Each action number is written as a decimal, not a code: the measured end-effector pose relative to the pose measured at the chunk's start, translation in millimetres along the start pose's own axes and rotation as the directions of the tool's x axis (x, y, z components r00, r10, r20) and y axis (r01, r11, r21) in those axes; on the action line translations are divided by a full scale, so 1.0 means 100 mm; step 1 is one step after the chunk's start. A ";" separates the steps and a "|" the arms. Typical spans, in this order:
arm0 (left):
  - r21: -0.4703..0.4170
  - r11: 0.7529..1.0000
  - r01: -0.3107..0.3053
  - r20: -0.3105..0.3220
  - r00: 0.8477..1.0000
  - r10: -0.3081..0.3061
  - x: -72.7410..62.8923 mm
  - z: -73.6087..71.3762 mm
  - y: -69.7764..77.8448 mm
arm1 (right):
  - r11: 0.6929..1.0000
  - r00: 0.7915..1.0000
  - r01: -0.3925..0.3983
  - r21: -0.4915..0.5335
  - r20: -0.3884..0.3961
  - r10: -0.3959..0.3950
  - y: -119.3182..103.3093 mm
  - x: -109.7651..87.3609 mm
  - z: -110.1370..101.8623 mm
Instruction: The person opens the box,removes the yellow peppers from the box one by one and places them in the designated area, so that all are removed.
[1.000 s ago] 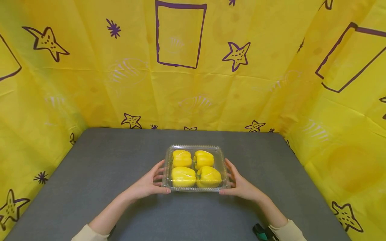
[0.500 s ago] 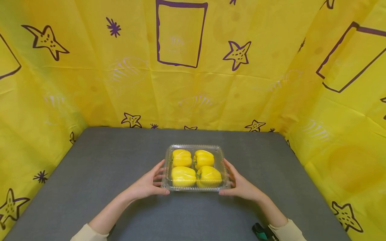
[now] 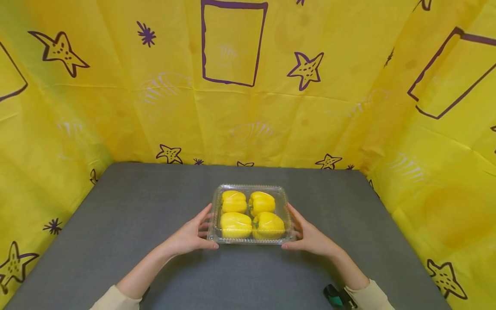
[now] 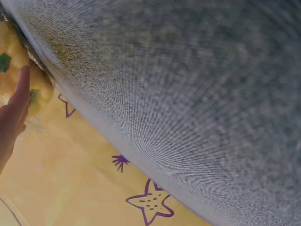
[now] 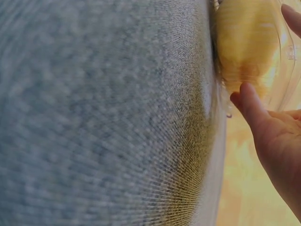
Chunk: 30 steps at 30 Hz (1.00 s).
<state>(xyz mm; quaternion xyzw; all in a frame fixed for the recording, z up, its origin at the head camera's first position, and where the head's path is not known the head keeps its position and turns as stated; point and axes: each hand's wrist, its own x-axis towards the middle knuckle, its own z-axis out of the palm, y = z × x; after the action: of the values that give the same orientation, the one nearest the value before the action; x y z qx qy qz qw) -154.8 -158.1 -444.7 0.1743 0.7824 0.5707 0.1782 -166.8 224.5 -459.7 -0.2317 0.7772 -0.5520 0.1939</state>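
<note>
A clear plastic clamshell container (image 3: 248, 241) with a ridged rim is on the grey table, near its middle in the head view. Inside lie several yellow bell peppers (image 3: 235, 225), some with green stems showing through the plastic. My left hand (image 3: 190, 236) holds the container's left side, thumb at the front corner and fingers along the side wall. On the opposite side my right hand (image 3: 308, 236) grips it the same way. The right wrist view shows that hand's fingers (image 5: 254, 106) against the plastic beside a pepper. In the left wrist view only part of the left hand (image 4: 11, 117) shows.
The grey table (image 3: 248, 280) reaches back to a yellow curtain (image 3: 232, 120) printed with purple starfish and frames, which also hangs on both sides. A small black and green object (image 3: 336, 297) shows beside the right sleeve (image 3: 370, 295).
</note>
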 end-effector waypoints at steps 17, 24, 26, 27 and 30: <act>0.048 0.998 0.049 -0.077 0.996 -0.046 0.08 0.03 0.00 | 0.998 0.998 0.059 -0.005 0.013 -0.059 0.06 0.09 -0.04; 0.119 0.992 0.044 -0.178 0.984 -0.022 0.11 0.13 -0.02 | 0.998 0.999 0.046 -0.048 -0.025 -0.047 0.07 0.11 -0.03; 0.132 0.990 0.056 -0.216 0.976 -0.027 0.13 0.17 -0.02 | 0.997 0.999 0.040 -0.059 -0.034 -0.042 0.07 0.12 -0.02; 0.136 0.988 0.066 -0.233 0.972 -0.032 0.13 0.19 -0.03 | 0.997 0.998 0.037 -0.065 -0.040 -0.040 0.07 0.12 -0.02; 0.127 0.988 0.092 -0.274 0.960 -0.054 0.15 0.25 -0.03 | 0.997 0.998 0.027 -0.069 -0.058 -0.031 0.07 0.13 -0.01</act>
<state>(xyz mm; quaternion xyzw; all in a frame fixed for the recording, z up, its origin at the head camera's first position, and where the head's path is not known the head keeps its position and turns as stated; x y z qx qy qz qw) -156.0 -131.3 -456.3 0.0778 0.8429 0.5266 0.0782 -178.4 219.6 -466.6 -0.2330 0.7975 -0.5345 0.1552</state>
